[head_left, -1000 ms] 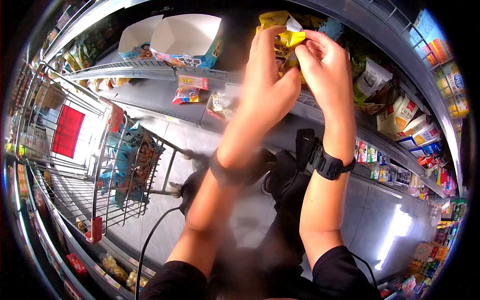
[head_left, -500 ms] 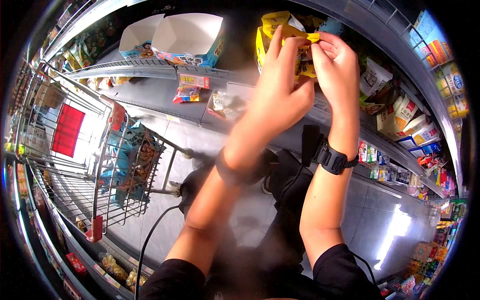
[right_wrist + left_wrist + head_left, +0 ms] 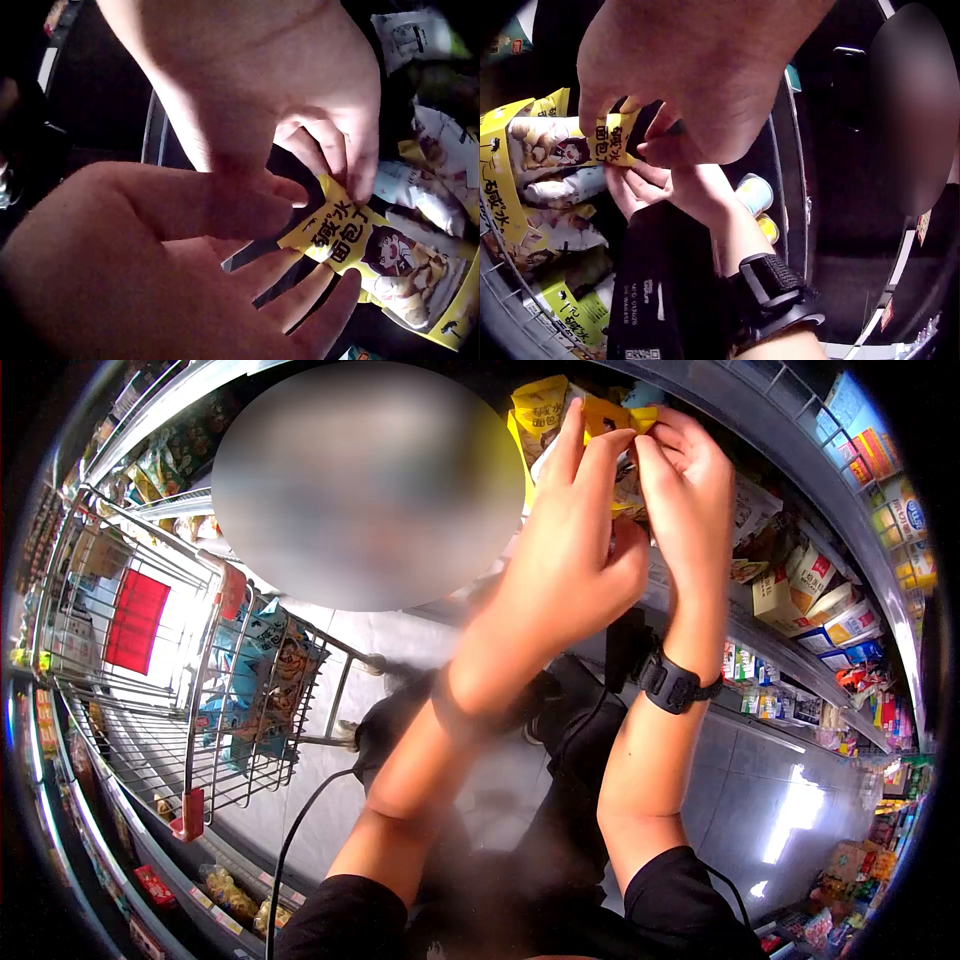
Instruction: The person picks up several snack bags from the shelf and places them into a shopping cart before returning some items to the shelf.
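A yellow cardboard display box (image 3: 545, 405) with black lettering and a picture of bread pieces stands on the shelf, packets (image 3: 585, 184) inside it. My right hand (image 3: 690, 485), a black band at its wrist, pinches the end of one printed panel (image 3: 390, 247) between thumb and fingers. Beside it my left hand (image 3: 575, 545) reaches to the same panel. In the right wrist view its long fingers (image 3: 319, 289) lie nearly straight along the panel's lower edge. The left index finger points up across the box in the head view.
A wire shopping cart (image 3: 232, 595) with blue packets (image 3: 255, 690) stands at left. White tubs (image 3: 850, 622) and cartons line the shelf right of the box. A metal shelf rail (image 3: 860, 530) runs above. A grey blurred oval hides the shelf's left part.
Both hands have shifted a little to the right along with the panel end. The left index finger has straightened upward off the panel. The box's lettered side shows more fully.
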`<action>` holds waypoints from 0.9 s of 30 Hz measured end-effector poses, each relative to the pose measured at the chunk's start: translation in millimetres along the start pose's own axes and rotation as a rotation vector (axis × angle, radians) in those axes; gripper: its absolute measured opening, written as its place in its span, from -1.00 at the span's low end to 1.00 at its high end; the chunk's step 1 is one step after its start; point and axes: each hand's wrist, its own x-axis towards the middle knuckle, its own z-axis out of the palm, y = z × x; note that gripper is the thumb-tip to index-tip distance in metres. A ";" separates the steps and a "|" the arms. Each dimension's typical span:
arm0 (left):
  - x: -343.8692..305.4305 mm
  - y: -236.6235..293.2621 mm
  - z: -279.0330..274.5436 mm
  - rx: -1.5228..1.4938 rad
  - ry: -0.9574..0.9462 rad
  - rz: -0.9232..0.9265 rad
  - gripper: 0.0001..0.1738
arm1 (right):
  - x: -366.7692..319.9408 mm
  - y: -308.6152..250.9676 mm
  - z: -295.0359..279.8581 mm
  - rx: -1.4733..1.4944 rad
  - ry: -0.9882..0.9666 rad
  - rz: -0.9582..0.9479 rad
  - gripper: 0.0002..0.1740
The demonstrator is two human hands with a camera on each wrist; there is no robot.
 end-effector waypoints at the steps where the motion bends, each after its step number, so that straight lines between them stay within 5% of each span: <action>1: -0.1 3.2 -0.8 0.002 0.001 -0.003 -0.23 | 0.0 -2.2 -0.2 -0.014 0.016 -0.020 -0.61; 7: 2.3 24.5 -9.3 0.037 0.043 0.022 -0.24 | -4.3 -11.1 -5.9 0.139 -0.085 0.080 -0.62; 12: -0.9 33.9 -21.8 -0.121 0.047 -0.096 -0.29 | -10.7 -33.5 14.4 -0.078 0.121 -0.148 -0.71; 23: -2.5 57.5 -58.4 0.069 0.272 -0.035 -0.41 | -21.0 -47.4 71.0 0.381 0.040 -0.244 -0.65; 25: -1.9 63.8 -70.8 0.163 0.312 -0.018 -0.41 | -30.2 -90.9 59.5 0.640 -0.159 0.086 -0.61; 27: -4.1 68.7 -83.5 0.339 0.301 0.027 -0.43 | -33.9 -86.2 81.9 0.682 -0.174 0.021 -0.58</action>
